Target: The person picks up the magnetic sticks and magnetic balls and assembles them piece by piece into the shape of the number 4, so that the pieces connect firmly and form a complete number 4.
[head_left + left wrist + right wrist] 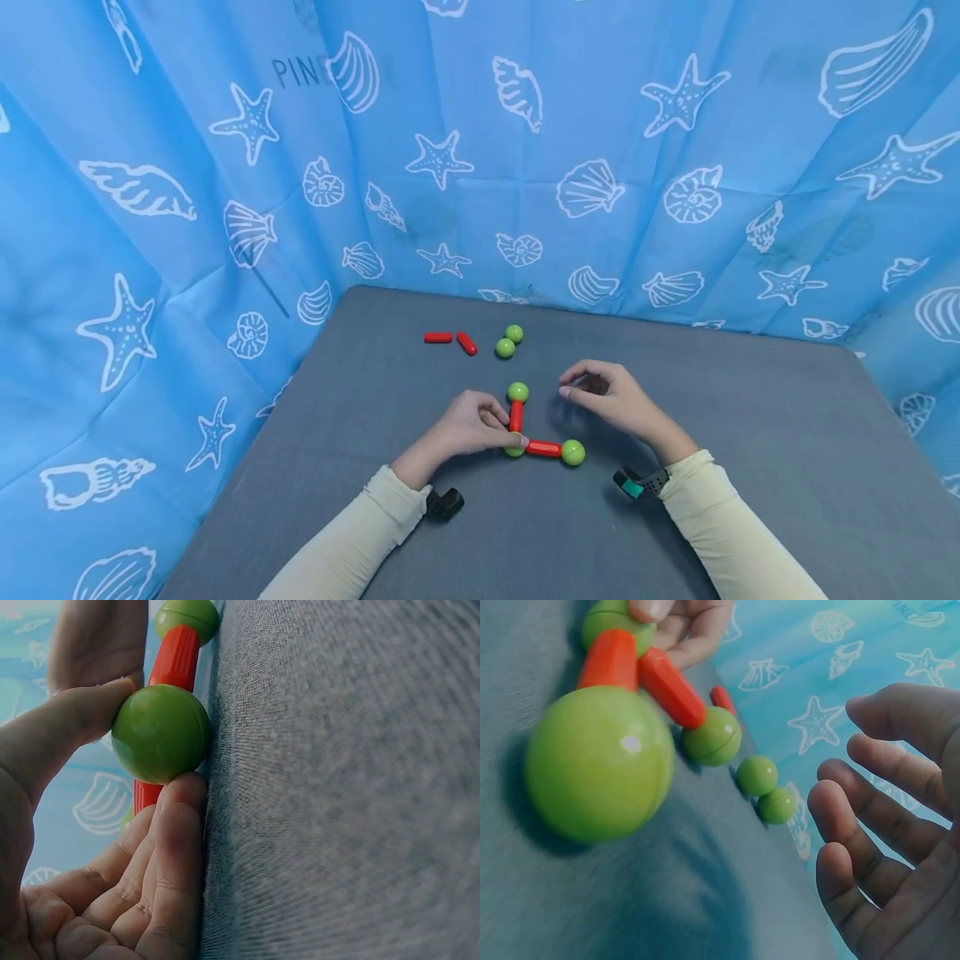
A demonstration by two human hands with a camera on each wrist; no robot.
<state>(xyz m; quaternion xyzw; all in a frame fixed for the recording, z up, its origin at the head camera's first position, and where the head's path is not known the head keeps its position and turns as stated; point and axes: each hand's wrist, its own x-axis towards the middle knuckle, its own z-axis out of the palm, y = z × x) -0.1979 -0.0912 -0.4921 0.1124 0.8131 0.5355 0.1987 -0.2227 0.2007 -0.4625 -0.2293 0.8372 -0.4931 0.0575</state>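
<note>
On the grey table lies an L-shaped piece made of red rods and green balls. My left hand [468,423] pinches the green corner ball [161,735] between thumb and fingers, close against the tabletop. One red rod [543,449] runs rightward from that corner to a green end ball [573,452]. A second red rod [517,417] points away from me, with another green ball [518,392] at its far end. Up and to the right of the L, my right hand [615,402] hovers over the table, fingers loosely bent and holding nothing.
Behind the L, two loose green balls [506,348] sit side by side. To their left lie two loose red rods, one sideways [438,337] and one slanted [467,344]. A blue curtain [480,208] with white shell prints hangs along the table's back and sides.
</note>
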